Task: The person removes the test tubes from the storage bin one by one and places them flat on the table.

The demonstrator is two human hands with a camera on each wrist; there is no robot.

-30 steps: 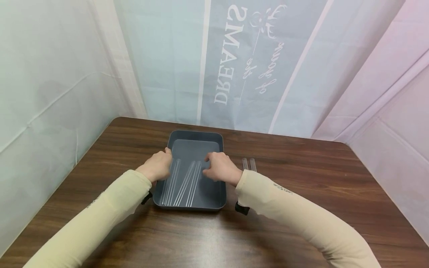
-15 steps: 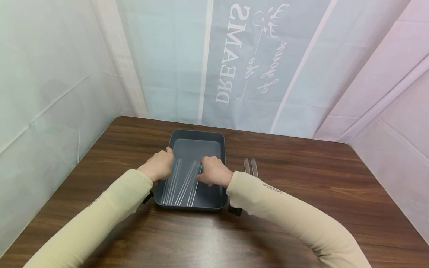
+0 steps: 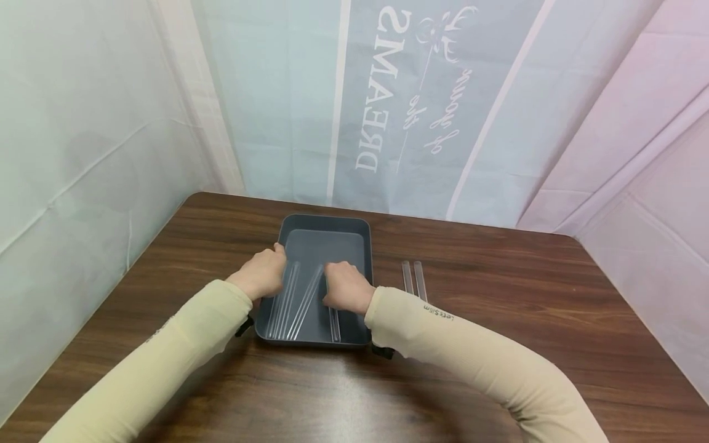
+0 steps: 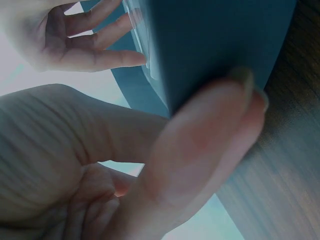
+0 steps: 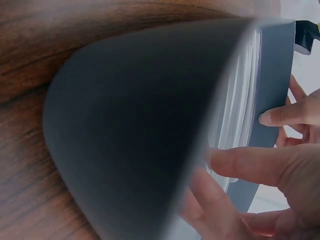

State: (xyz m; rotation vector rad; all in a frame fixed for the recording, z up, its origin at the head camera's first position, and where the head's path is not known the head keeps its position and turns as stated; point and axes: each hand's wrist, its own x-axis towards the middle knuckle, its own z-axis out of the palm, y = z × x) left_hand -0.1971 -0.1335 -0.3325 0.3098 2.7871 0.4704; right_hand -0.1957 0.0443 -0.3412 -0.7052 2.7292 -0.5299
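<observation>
A dark grey rectangular tray (image 3: pixel 327 243) lies on the table with several clear tubes (image 3: pixel 285 301) inside. My left hand (image 3: pixel 263 274) grips the tray's left wall; in the left wrist view its fingers (image 4: pixel 200 130) press against the outside of that wall. Inside the tray's right half, my right hand (image 3: pixel 346 288) pinches a clear tube (image 3: pixel 335 326), whose near end shows below the hand. The right wrist view has the thumb and fingers behind the tray wall (image 5: pixel 135 115), with the tube largely hidden. Another tube (image 3: pixel 304 304) leans at a slant left of the right hand.
Two more clear tubes (image 3: pixel 414 280) lie on the brown wooden table (image 3: pixel 515 289) right of the tray, partly covered by the right sleeve (image 3: pixel 443 326). A printed cloth (image 3: pixel 421 111) hangs behind the table, and pale cloth walls (image 3: pixel 83 154) stand at both sides.
My right hand has moved left and down into the tray and taken hold of a tube. That tube has shifted right, away from the slanted one. The left hand stays on the wall.
</observation>
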